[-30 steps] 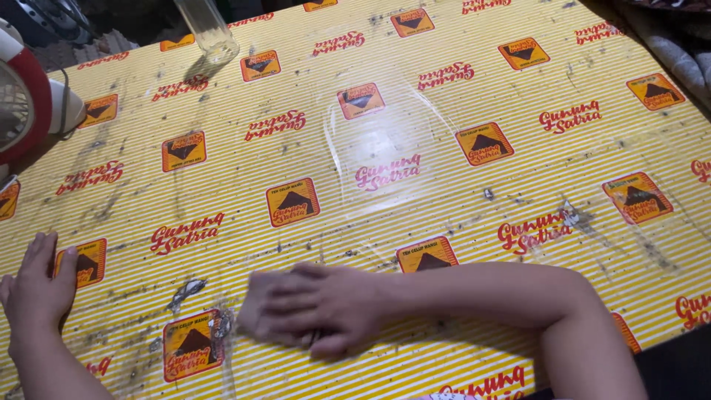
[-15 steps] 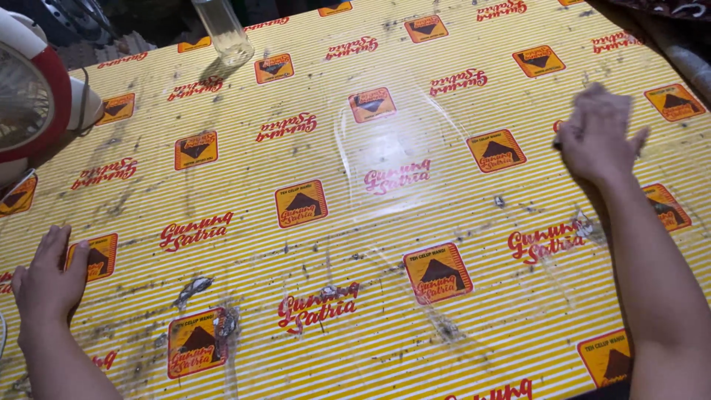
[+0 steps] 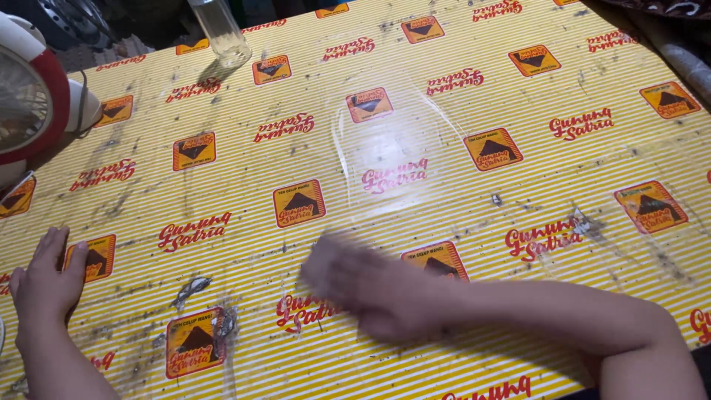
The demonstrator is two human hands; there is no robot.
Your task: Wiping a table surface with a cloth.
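**Hands on striped table covering**

Left hand (image 3: 44, 285) lies flat, fingers spread wide, at 8 o'clock on the yellow striped table covering (image 3: 518, 67). Right hand (image 3: 370, 285), motion-blurred, rests palm down at 6 o'clock; its grasp cannot be told. Clear glass (image 3: 220, 33) stands at 11 o'clock, beyond the fan (image 3: 26, 96) at 10 o'clock.

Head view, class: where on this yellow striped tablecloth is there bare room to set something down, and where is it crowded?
Free: the right side of the tablecloth, beyond the clear plastic sheet, and the stretch between that sheet and the fan. Crowded: the near edge, where the flat left hand and blurred right hand lie, and the far corner by the glass.
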